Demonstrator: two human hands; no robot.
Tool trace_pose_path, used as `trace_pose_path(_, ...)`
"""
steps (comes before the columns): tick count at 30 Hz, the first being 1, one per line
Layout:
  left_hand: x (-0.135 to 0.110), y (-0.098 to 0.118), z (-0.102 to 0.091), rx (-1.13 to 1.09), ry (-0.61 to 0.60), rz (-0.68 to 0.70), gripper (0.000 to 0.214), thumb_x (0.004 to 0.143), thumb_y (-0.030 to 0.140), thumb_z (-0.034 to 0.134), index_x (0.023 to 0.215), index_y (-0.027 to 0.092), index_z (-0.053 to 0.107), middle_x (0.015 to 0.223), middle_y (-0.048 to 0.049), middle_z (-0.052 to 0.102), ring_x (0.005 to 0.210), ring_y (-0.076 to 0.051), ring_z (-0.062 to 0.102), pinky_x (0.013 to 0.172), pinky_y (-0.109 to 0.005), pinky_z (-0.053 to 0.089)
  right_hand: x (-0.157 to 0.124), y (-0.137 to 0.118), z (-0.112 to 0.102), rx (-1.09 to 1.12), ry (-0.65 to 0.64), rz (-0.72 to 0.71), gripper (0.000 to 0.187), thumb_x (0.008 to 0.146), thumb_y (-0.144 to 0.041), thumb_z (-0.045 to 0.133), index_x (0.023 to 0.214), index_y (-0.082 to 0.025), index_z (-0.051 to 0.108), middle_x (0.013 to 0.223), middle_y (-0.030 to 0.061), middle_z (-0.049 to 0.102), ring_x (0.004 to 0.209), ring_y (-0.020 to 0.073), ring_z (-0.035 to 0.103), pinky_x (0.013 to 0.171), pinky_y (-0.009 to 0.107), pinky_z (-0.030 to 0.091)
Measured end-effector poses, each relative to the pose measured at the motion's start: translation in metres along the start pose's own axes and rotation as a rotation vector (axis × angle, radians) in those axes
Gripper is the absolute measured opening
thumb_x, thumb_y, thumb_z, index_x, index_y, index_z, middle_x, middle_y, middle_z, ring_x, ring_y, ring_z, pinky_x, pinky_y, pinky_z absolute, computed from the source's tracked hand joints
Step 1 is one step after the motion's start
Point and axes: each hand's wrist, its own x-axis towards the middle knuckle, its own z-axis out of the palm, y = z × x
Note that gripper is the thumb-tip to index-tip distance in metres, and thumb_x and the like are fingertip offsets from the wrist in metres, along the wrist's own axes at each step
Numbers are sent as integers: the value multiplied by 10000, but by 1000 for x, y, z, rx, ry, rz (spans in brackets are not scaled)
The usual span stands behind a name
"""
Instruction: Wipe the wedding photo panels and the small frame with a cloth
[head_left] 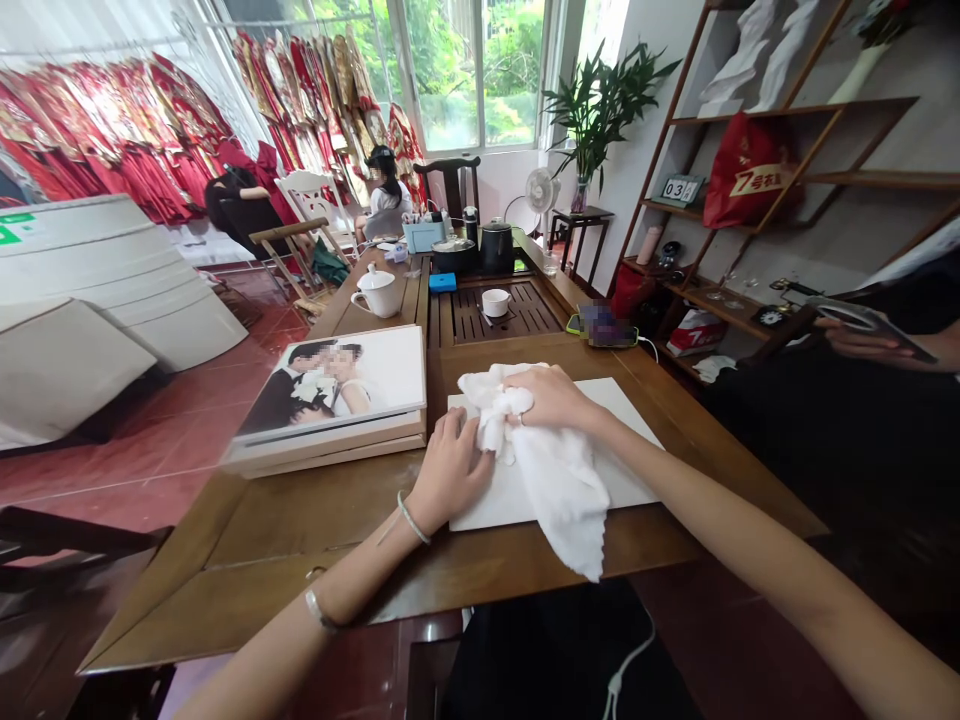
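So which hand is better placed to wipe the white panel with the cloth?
Right, probably. The right hand is closed over the bunched white cloth on the white panel, while the left hand rests at the panel's left edge, better suited to steadying.

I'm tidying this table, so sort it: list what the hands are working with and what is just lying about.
In use: white cloth, white panel under it, left hand steadying, right hand gripping the cloth.
Lying about: photo albums, white teapot, small cup, phone, black kettle.

White cloth (559, 470), white board (630, 430), brown wooden table (300, 520), red garments (112, 130).
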Motion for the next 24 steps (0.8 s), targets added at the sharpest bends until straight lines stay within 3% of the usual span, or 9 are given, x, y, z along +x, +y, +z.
trace_pose_path(3,2,-4,0,-162,65,-70,298,790,87,440,1071,174,488,1174,-148,519,1171,-289,497,1020,-502,430,-3,-14,5,22,-8,-113,227,682,-383,706,846,-234,660,925,37,730,947,274,620,724,329,323)
trace_pose_path(7,5,-4,-2,-380,132,-129,155,821,127,441,951,212,432,984,-79,536,943,-224,546,888,-419,493,-29,-27,4,125,-28,-259,211,673,-343,723,828,-221,648,932,35,720,934,265,611,771,349,320)
trace_pose_path(10,6,-1,-4,-487,165,-189,168,841,135,424,988,213,403,1024,-80,540,990,-213,552,925,-409,470,-55,-29,-2,206,-75,-367,234,674,-311,727,876,-225,647,948,22,719,944,257,610,835,372,319)
trace_pose_path(13,6,3,-4,-559,183,-263,184,858,153,416,1031,204,385,1086,-98,537,1091,-218,539,1000,-420,423,-68,-26,-7,189,-92,-341,182,682,-290,715,834,-224,640,931,15,720,923,249,612,830,369,320)
trace_pose_path(16,7,6,-5,-598,189,-297,151,930,256,372,1065,189,379,1117,-124,541,1112,-230,548,1011,-435,411,-56,-23,-7,113,-60,-239,157,692,-304,711,800,-219,634,937,17,719,922,245,612,773,341,319)
trace_pose_path(20,9,9,-8,-638,197,-296,348,973,406,334,1226,166,330,1290,-183,501,1230,-253,521,1065,-451,375,-23,-28,0,29,-6,-137,146,710,-308,694,807,-217,632,944,28,717,955,254,605,724,321,302)
trace_pose_path(24,9,10,-11,-608,196,-317,528,965,477,341,1361,138,255,1442,-217,389,1381,-280,393,1148,-463,281,-11,-38,6,54,1,-227,145,706,-296,690,808,-213,631,909,28,707,926,247,601,735,326,299)
